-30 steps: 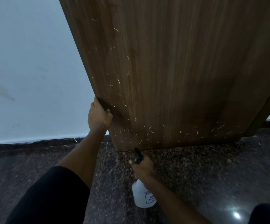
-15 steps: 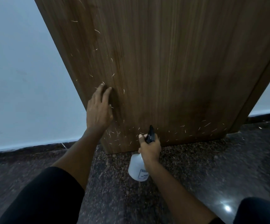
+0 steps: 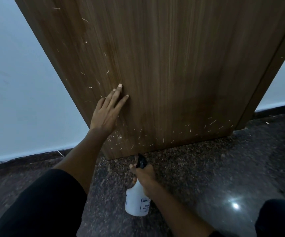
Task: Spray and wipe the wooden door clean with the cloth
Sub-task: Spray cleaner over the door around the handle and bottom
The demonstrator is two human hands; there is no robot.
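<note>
Wooden door, far centre, fleck-strewn low down: left hand flat, fingers straight against it; right hand gripping spray bottle near the floor; cloth unseen, so sprayed liquid may run unwiped.

The left hand lies flat with its back to the camera, fingers straight and close together, pointing up and to the right — the fingertips press against the wooden door. Its bare forearm runs down and left to a black sleeve at the lower left corner. The right hand sits lower and nearer the middle, fingers curled round the neck of a white spray bottle — thumb up beside the black nozzle. The right forearm stretches back toward the lower right edge.
</note>
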